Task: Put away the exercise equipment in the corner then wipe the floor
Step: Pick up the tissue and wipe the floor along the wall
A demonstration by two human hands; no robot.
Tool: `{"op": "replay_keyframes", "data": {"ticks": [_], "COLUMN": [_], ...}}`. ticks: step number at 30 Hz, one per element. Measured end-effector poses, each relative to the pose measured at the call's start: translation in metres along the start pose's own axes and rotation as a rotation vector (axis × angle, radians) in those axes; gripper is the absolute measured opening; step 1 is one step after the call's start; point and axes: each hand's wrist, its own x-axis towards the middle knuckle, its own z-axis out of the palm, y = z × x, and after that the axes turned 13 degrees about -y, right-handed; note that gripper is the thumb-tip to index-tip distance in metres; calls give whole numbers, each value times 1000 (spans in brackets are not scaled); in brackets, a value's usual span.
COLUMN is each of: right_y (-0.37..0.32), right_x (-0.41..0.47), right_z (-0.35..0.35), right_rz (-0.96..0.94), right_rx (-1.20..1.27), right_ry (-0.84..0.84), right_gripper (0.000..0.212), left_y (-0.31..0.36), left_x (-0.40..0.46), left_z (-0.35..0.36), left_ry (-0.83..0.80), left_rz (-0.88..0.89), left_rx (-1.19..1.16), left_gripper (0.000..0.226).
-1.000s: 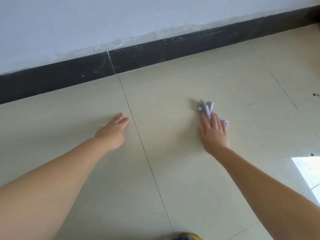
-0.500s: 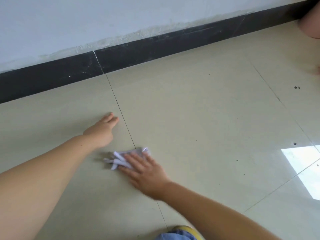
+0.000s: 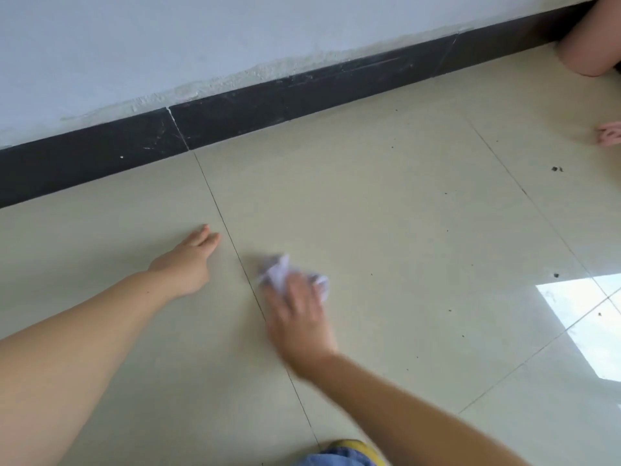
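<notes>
A crumpled white tissue [image 3: 277, 271] lies on the beige tiled floor [image 3: 386, 213], just right of a tile joint. My right hand [image 3: 300, 319] presses flat on top of it, fingers spread over the wad, and it is motion-blurred. Resting palm-down on the floor to the left of the joint is my left hand [image 3: 188, 264], fingers together, holding nothing. No exercise equipment is clearly in view.
A black skirting board [image 3: 235, 116] runs under the white wall at the back. Dark crumbs [image 3: 556, 169] dot the tiles at right. A pink rounded object [image 3: 591, 45] sits in the far right corner, a small pink item [image 3: 610, 136] below it. Sunlight patch [image 3: 588, 317] at right.
My right hand swept the tissue from far right down to the left near my left hand, then back a little to the right across the joint. My left hand stayed planted.
</notes>
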Motion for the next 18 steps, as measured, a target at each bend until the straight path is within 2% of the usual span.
{"op": "replay_keyframes", "data": {"ticks": [2,3,4,6,7,9,10,12,14,16,18], "right_y": [-49,-56,-49,-8,22,97,134,189,210,191,146], "right_x": [-35,-46,-52,-59,-63,-72,-77,-84,-79,-64,-50], "right_z": [18,21,22,17,12,-6,-19,-46,-61,-61,-45], "right_rz": [-270,-341,-381,-388,-352,-146,13,394,703,749,551], "right_rx": [-84,-149,-184,-130,-105,-118,-110,57,254,296,252], "right_ry": [-147,-221,-245,-171,-114,14,46,32,9,67,132], "right_gripper": [56,55,54,50,51,57,65,85,88,89,89], "left_y": [0,-1,-1,-4,-4,-3,-2,0,1,1,-1], "left_x": [2,3,4,5,5,4,4,3,3,4,3], "left_z": [0,0,0,1,3,8,9,10,11,9,7], "left_ry": [-3,-5,-5,-1,4,19,26,38,43,41,28], "left_rz": [-5,-9,-11,-6,-7,-19,-27,-31,-29,-25,-17], "left_rx": [-1,-1,3,24,35,46,50,60,64,60,54], "left_gripper": [82,83,83,82,81,78,77,76,74,73,72]}}
